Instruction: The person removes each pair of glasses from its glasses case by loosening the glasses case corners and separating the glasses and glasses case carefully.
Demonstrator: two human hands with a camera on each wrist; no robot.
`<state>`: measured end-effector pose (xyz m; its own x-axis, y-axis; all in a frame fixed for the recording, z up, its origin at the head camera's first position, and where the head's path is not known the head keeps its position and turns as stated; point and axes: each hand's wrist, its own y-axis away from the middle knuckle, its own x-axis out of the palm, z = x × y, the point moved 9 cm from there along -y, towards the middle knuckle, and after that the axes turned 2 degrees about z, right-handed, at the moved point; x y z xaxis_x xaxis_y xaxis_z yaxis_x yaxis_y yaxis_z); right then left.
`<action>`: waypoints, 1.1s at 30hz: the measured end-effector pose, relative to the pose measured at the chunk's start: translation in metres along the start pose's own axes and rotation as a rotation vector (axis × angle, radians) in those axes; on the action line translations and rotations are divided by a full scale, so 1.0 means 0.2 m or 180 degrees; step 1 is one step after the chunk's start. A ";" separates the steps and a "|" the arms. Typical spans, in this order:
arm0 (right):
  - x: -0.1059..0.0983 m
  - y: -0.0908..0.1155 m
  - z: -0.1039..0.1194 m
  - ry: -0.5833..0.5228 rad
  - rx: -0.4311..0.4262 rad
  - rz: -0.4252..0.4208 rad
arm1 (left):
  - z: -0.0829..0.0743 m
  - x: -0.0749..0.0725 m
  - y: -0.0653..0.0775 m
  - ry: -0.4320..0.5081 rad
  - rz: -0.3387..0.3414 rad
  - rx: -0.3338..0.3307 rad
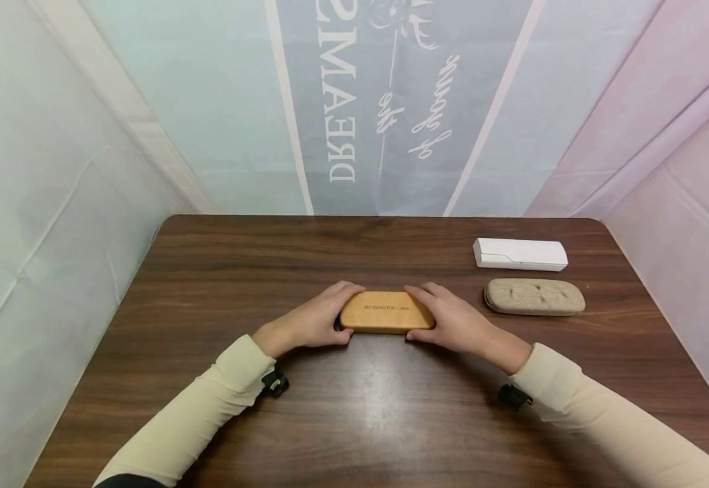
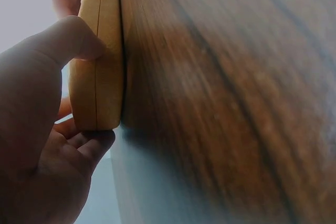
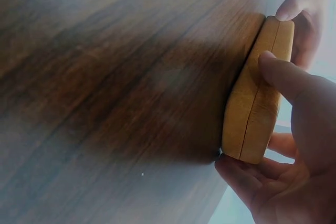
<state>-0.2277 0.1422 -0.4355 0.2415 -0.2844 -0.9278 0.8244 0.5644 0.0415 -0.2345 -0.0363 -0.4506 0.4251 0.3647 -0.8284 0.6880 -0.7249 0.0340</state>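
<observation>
Head view shows the yellow case on the counter, about midway from left to right, its printed face up. The left hand grips its left end and the right hand its right; on both, the fingers are clamped on the case, thumbs against the near side, the others round the end and far side. Each wrist view shows a seam along the near side, with the thumbs at or close to it. The case looks light and stiff, unlikely to break, and its smooth skin (leather-like, though I cannot be sure) might slip a little. The rounded ends seem the surest hold, and the seam the best purchase on the upper half. To the right, apart from the hands, the beige case lies just near of the white case.
</observation>
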 end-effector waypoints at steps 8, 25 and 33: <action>-0.01 0.00 0.02 0.0093 -0.0040 0.0019 | -0.01 0.01 -0.01 -0.0047 0.0031 -0.0106; -0.01 -0.01 0.02 0.0210 -0.0175 0.0130 | -0.01 0.01 -0.03 -0.0132 -0.0021 -0.0242; -0.02 -0.04 0.03 0.0182 -0.0138 0.0265 | -0.03 0.00 -0.03 -0.0177 -0.0017 -0.0221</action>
<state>-0.2320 0.1350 -0.4308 0.2776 -0.1913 -0.9415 0.7795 0.6177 0.1043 -0.2361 -0.0283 -0.4483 0.3894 0.3341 -0.8583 0.7301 -0.6800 0.0666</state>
